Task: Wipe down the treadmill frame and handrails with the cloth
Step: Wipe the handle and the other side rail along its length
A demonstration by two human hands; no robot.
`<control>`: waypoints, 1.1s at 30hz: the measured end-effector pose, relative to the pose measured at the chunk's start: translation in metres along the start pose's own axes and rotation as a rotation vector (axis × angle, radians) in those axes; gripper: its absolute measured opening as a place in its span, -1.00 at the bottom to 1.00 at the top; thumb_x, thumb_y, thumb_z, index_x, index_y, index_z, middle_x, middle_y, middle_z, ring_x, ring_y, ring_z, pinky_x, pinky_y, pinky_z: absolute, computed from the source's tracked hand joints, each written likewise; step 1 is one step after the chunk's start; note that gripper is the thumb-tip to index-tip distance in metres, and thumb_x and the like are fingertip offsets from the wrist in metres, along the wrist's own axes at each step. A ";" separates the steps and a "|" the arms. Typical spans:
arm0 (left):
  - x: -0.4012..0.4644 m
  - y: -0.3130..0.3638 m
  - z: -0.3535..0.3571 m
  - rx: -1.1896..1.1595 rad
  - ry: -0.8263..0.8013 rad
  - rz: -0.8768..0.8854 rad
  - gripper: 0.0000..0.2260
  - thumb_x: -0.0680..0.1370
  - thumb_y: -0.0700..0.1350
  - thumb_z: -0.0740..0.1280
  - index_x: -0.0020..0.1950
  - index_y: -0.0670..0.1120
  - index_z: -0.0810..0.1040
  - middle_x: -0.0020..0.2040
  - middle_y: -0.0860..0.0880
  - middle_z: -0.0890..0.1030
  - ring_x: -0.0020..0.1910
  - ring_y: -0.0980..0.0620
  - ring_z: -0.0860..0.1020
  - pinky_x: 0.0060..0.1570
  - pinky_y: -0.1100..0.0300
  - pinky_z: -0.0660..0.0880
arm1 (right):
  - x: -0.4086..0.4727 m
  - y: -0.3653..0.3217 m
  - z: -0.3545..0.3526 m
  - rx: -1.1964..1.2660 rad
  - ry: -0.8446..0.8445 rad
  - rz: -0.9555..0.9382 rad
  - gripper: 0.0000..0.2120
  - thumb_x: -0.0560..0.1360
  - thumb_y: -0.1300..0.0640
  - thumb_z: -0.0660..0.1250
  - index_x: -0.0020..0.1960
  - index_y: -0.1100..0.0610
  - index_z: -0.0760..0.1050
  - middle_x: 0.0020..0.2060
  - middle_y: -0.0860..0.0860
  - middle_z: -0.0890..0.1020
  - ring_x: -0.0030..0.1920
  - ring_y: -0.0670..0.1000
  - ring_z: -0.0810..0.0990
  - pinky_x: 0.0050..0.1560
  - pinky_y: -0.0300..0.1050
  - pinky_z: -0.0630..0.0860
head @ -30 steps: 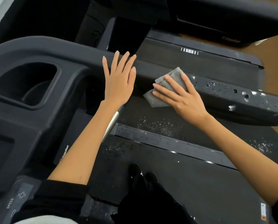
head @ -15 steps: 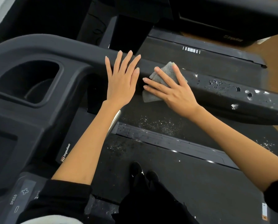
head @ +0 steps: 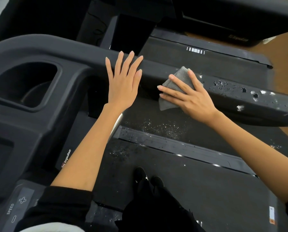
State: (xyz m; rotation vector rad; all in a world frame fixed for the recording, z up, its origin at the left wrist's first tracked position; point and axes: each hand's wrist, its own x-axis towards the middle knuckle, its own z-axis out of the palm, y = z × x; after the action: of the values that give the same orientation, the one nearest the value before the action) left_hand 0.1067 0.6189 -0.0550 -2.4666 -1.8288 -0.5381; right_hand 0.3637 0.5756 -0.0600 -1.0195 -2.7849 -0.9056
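Observation:
A black treadmill handrail (head: 250, 101) runs from the console at left toward the right edge. White flecks and droplets dot its right part. My right hand (head: 190, 96) presses a folded grey cloth (head: 176, 84) flat against the rail's top and inner side, fingers spread over it. My left hand (head: 123, 82) lies flat and open on the rail just left of the cloth, fingers pointing away from me, holding nothing.
The console's cup-holder recess (head: 24, 84) sits at left, speed buttons (head: 19, 205) at lower left. Below are the treadmill belt (head: 198, 190), its side strip (head: 181, 148) sprinkled with droplets, and my dark shoes (head: 148, 180). Another treadmill (head: 206, 52) lies beyond.
My right hand slid the cloth left along the rail toward my left hand, then back right a little. My left hand stayed flat in place.

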 end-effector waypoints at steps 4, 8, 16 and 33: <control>0.000 0.002 0.000 0.004 -0.003 0.001 -0.54 0.67 0.06 -0.16 0.50 -0.01 0.24 0.50 -0.08 0.26 0.52 -0.14 0.11 0.43 -0.24 -0.14 | 0.018 -0.004 0.005 -0.004 0.051 -0.001 -0.41 0.58 0.25 0.25 0.55 0.02 0.17 0.55 -0.04 0.18 0.53 0.21 0.14 0.50 0.32 -0.12; -0.001 0.001 0.001 0.019 -0.004 0.002 -0.55 0.67 0.04 -0.15 0.51 -0.01 0.22 0.51 -0.08 0.25 0.52 -0.15 0.10 0.43 -0.26 -0.13 | 0.039 -0.010 0.007 0.005 0.083 0.002 -0.40 0.59 0.24 0.26 0.55 0.01 0.15 0.55 -0.03 0.18 0.52 0.22 0.16 0.48 0.34 -0.09; -0.003 -0.004 -0.001 0.011 -0.003 0.035 -0.57 0.68 0.05 -0.12 0.51 0.00 0.22 0.51 -0.07 0.25 0.52 -0.13 0.10 0.44 -0.22 -0.15 | 0.034 -0.012 -0.001 0.014 0.056 0.027 -0.39 0.58 0.28 0.22 0.56 0.01 0.12 0.56 -0.01 0.15 0.53 0.22 0.12 0.46 0.36 -0.15; -0.003 -0.002 -0.001 0.039 -0.034 0.030 -0.56 0.67 0.02 -0.14 0.52 -0.03 0.19 0.52 -0.10 0.22 0.52 -0.17 0.08 0.43 -0.28 -0.13 | 0.070 -0.015 -0.004 0.283 0.084 0.323 -0.51 0.58 0.11 0.17 0.50 0.02 0.29 0.46 0.04 0.38 0.45 0.25 0.31 0.40 0.26 0.29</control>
State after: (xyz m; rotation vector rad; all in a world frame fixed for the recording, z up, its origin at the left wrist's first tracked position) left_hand 0.1038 0.6167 -0.0553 -2.4889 -1.7925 -0.4577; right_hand 0.2993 0.6046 -0.0486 -1.2921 -2.4822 -0.4867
